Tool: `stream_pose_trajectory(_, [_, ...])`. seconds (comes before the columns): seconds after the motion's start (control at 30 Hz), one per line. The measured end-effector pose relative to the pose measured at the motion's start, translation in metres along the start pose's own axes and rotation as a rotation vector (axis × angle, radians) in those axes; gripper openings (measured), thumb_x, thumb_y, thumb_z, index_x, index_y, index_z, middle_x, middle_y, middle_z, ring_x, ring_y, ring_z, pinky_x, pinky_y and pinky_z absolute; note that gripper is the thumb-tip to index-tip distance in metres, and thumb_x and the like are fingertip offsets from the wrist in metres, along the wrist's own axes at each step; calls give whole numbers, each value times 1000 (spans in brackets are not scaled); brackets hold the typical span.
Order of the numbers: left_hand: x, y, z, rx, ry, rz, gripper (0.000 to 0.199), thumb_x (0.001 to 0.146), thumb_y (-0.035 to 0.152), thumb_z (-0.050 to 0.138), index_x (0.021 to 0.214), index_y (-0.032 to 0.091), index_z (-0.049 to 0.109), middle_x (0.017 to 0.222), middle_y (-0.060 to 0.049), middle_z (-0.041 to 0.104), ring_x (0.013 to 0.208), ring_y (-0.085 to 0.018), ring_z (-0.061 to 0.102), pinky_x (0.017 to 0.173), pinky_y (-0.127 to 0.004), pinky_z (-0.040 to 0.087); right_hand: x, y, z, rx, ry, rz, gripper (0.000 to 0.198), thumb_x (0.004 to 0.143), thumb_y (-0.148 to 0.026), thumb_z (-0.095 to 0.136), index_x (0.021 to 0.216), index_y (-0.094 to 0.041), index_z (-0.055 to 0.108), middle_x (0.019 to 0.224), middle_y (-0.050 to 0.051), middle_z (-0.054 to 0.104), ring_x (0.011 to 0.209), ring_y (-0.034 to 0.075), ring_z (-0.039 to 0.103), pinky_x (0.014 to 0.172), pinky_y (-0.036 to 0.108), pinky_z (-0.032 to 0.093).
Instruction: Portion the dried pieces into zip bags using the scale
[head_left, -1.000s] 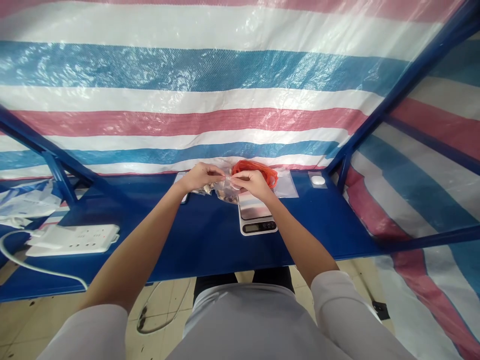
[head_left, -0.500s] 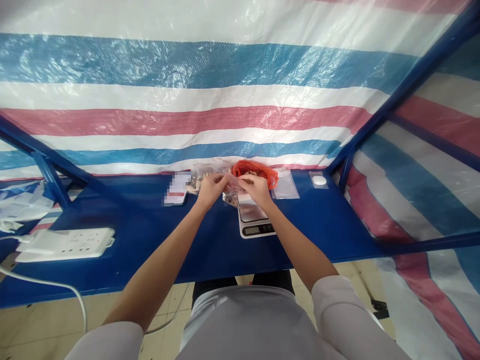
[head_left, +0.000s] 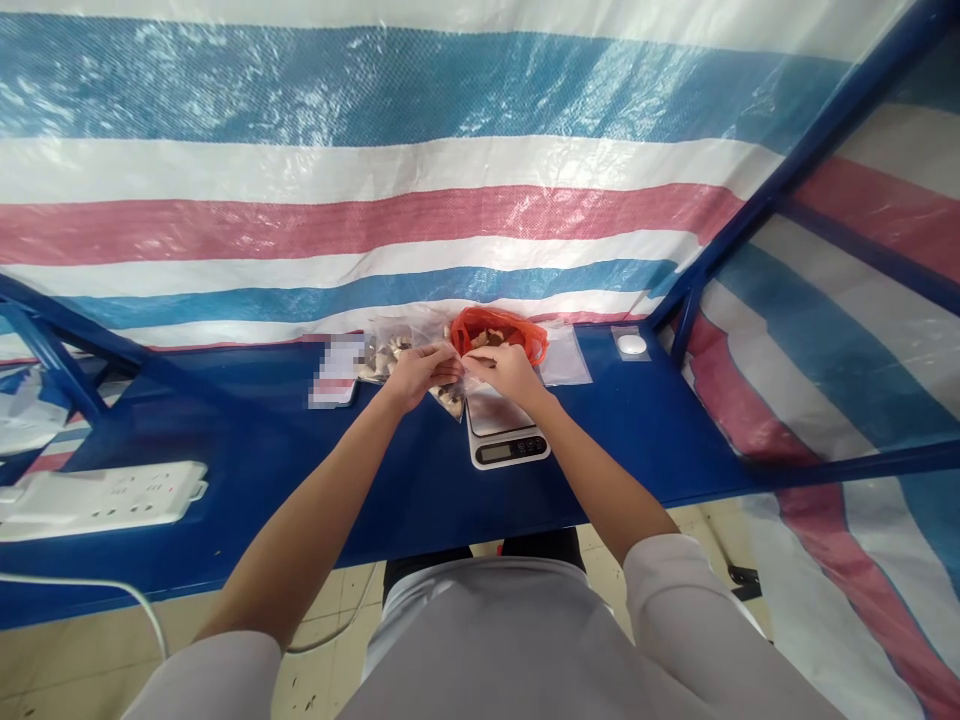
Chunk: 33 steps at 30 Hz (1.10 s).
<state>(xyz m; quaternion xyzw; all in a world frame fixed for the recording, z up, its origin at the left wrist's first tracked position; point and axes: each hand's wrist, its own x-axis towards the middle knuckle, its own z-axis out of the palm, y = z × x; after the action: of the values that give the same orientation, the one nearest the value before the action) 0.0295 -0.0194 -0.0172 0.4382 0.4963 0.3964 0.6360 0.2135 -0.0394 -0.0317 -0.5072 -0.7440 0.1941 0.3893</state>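
My left hand pinches the top edge of a clear plastic bag that holds small pale and brown pieces. Close beside it, my right hand grips the same bag's edge between thumb and fingers. The bag hangs at the left side of a white kitchen scale, whose plate is partly under my right hand. Behind my hands an open red plastic bag contains brown pieces that look like dried mushroom. Left of my left hand lies another clear bag with similar pale pieces.
A phone lies on the blue table, left of the bags. Flat clear bags rest right of the red bag. Farther right is a white round object. A power strip with a cable occupies the left side.
My hands have come closer together along the bag's edge, the left one turning inward. The view has shifted slightly, so the table items appear a little farther left.
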Motion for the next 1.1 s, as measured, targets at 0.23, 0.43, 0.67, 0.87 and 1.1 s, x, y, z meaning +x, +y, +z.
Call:
stream_pose_trajectory(0.23, [5,-7,3,13,-90,65,44,58,49,92,75,13,74,73,-7,72,65,-14,66,68,-30,59,17,3,-11,29,-104,-1,16,89,-26,69,79,-20,80,78,2,75,81,17,63,83,29,50])
stream_pose_trajectory(0.43, [5,-11,4,67,-131,107,46,57,53,92,73,14,75,73,-7,71,66,-14,64,70,-30,58,20,8,-19,221,-264,150,19,87,-27,66,79,-15,80,64,0,68,60,13,61,61,26,51])
stream_pose_trajectory(0.67, [8,-9,6,131,-137,150,42,59,50,89,75,14,73,71,-5,70,66,-14,65,70,-31,57,20,10,-14,379,-205,263,14,80,-24,72,74,-13,78,64,2,68,60,14,61,56,25,52])
stream_pose_trajectory(0.87, [4,-6,-6,386,-17,273,34,67,47,83,62,18,67,58,-1,64,53,-12,55,55,-27,45,20,17,-19,272,-48,282,17,83,-22,66,69,-18,76,67,3,72,64,18,68,63,30,56])
stream_pose_trajectory(1.1, [0,8,-6,630,39,291,33,79,44,69,59,19,60,55,0,64,53,-15,58,56,-27,45,16,6,-21,72,-12,120,16,84,-26,67,74,-21,78,72,2,76,71,20,71,71,31,53])
